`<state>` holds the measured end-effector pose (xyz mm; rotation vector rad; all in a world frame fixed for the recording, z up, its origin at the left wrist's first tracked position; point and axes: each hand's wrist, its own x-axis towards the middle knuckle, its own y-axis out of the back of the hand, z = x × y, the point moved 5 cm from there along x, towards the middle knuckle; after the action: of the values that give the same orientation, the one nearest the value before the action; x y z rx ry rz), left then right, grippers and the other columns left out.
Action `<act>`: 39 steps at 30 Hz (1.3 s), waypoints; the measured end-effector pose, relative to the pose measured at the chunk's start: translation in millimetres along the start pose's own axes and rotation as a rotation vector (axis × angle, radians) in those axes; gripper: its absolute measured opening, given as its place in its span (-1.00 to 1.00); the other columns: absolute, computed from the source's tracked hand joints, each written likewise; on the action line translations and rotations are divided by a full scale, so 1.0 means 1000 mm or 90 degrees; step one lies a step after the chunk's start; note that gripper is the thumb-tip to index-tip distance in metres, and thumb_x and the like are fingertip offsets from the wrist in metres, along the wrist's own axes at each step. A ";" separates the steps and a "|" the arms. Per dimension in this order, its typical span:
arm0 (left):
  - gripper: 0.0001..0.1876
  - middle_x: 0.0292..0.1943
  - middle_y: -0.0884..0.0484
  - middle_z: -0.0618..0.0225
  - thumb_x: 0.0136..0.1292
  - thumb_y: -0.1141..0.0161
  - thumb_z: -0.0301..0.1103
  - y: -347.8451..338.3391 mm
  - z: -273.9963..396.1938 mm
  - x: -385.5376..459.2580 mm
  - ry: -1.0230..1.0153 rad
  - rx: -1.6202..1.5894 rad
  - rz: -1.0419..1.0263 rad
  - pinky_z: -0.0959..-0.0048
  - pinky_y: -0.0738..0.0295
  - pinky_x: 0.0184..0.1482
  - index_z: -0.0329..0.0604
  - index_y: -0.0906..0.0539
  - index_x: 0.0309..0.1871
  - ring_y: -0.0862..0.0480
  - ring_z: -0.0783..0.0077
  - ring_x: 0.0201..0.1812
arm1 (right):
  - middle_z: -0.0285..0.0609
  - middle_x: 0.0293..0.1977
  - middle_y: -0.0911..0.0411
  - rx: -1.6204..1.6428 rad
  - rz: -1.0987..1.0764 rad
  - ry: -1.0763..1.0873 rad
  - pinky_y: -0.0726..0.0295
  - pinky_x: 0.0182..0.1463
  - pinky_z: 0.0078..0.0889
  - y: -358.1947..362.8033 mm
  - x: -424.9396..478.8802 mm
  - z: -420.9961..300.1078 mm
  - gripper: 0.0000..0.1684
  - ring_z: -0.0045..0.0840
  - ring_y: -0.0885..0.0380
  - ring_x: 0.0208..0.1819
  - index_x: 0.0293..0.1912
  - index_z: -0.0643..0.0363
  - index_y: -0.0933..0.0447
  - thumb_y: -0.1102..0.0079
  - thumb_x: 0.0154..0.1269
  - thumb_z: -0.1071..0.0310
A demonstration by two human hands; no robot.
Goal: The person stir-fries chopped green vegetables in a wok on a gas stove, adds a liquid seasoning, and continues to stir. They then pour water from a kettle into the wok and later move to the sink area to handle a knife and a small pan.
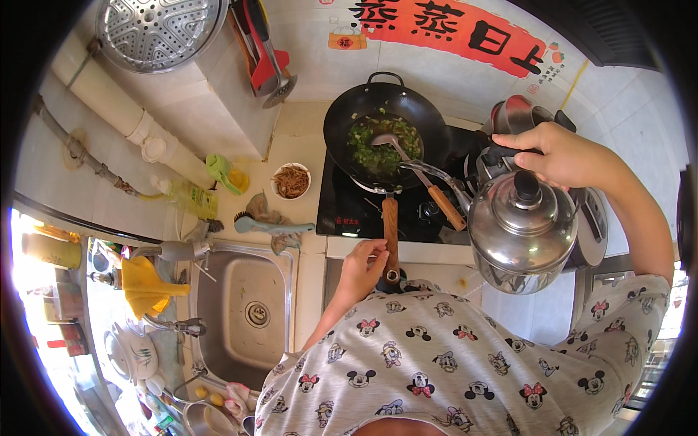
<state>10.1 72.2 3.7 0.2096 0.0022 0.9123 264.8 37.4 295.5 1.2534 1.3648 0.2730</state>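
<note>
My right hand (567, 155) grips the black handle of a steel kettle (523, 234), lifted at the right of the cooktop. The kettle's spout points left, its tip over the rim of a black wok (338, 125). Liquid with chopped greens (381, 147) lies in the wok. A metal spatula (444, 206) with a wooden handle rests in it, its handle across the rim. Beside the wok's wooden handle (390, 229) is my left hand (365, 267), fingers bent and close to it; whether they touch it I cannot tell.
The black cooktop (349, 210) lies under the wok. To its left stand a white bowl (292, 181) of brown strips, a blue-handled brush (272, 224) on a rag and a bottle (191, 199). A steel sink (256, 283) is at left. Pots (518, 111) stand behind the kettle.
</note>
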 end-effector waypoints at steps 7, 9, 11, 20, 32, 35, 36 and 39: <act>-0.75 -0.16 -0.64 0.17 0.31 -0.23 -0.45 0.007 -0.005 0.001 0.016 -0.017 -0.022 0.44 -0.64 -0.17 -0.32 -0.61 0.03 -0.71 0.35 -0.18 | -0.30 -0.68 -0.33 0.032 0.027 -0.018 -0.40 -0.61 -0.51 0.001 -0.004 -0.003 -0.49 -0.67 -0.29 -0.73 0.36 0.04 -0.37 0.05 0.45 0.39; -0.75 -0.15 -0.64 0.16 0.31 -0.23 -0.45 0.010 -0.004 0.001 0.023 -0.013 -0.025 0.44 -0.64 -0.17 -0.32 -0.61 0.03 -0.71 0.35 -0.18 | -0.30 -0.68 -0.33 0.050 0.030 -0.028 -0.40 -0.61 -0.51 0.001 -0.006 -0.005 -0.48 -0.67 -0.29 -0.73 0.36 0.04 -0.37 0.05 0.45 0.40; -0.75 -0.13 -0.64 0.21 0.32 -0.21 -0.48 0.013 -0.004 0.002 0.048 -0.011 -0.040 0.45 -0.63 -0.12 -0.29 -0.61 0.04 -0.70 0.37 -0.14 | -0.31 -0.67 -0.34 0.055 0.033 -0.026 -0.39 -0.61 -0.52 0.002 -0.008 -0.007 -0.48 -0.68 -0.28 -0.73 0.36 0.04 -0.37 0.05 0.44 0.40; -0.75 -0.13 -0.64 0.16 0.32 -0.22 -0.47 0.024 -0.013 -0.003 0.037 -0.029 -0.064 0.44 -0.63 -0.12 -0.32 -0.60 0.03 -0.70 0.34 -0.16 | -0.36 -0.68 -0.32 0.182 0.138 0.024 -0.32 -0.65 -0.60 -0.003 -0.033 0.000 -0.46 -0.74 -0.25 -0.76 0.36 0.13 -0.35 0.04 0.41 0.42; -0.72 -0.11 -0.64 0.18 0.28 -0.25 -0.51 0.003 0.016 -0.046 0.040 -0.046 -0.096 0.49 -0.64 -0.04 -0.32 -0.61 0.06 -0.70 0.39 -0.11 | -0.38 -0.58 -0.47 0.522 0.543 0.115 -0.14 -0.69 -0.76 -0.052 -0.136 0.092 -0.78 -0.87 -0.23 -0.76 -0.11 0.34 -0.54 -0.24 0.22 0.54; -0.71 -0.09 -0.64 0.21 0.30 -0.24 -0.53 -0.034 0.037 -0.067 0.063 -0.116 -0.163 0.49 -0.63 0.01 -0.34 -0.62 0.08 -0.68 0.43 -0.05 | -0.39 -0.58 -0.47 0.595 0.578 0.103 -0.14 -0.68 -0.76 -0.080 -0.163 0.134 -0.77 -0.87 -0.23 -0.75 -0.11 0.35 -0.54 -0.20 0.20 0.58; -0.72 -0.08 -0.64 0.22 0.31 -0.23 -0.53 -0.047 0.046 -0.076 0.066 -0.126 -0.183 0.50 -0.63 0.01 -0.34 -0.62 0.08 -0.68 0.44 -0.04 | -0.40 -0.56 -0.50 0.612 0.593 0.100 -0.15 -0.68 -0.77 -0.089 -0.173 0.142 -0.75 -0.88 -0.25 -0.74 -0.11 0.35 -0.55 -0.23 0.16 0.58; -0.73 -0.03 -0.62 0.22 0.33 -0.20 -0.54 -0.090 0.052 -0.107 0.085 -0.139 -0.206 0.49 -0.61 0.04 -0.33 -0.62 0.08 -0.65 0.46 0.00 | -0.38 -0.53 -0.53 0.589 0.565 0.047 -0.21 -0.63 -0.80 -0.133 -0.194 0.180 -0.74 -0.90 -0.31 -0.68 -0.14 0.34 -0.57 -0.27 0.11 0.58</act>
<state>20.0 -74.2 29.5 -0.0556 0.0590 0.5971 292.0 -254.0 253.8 2.6267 0.9026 0.2969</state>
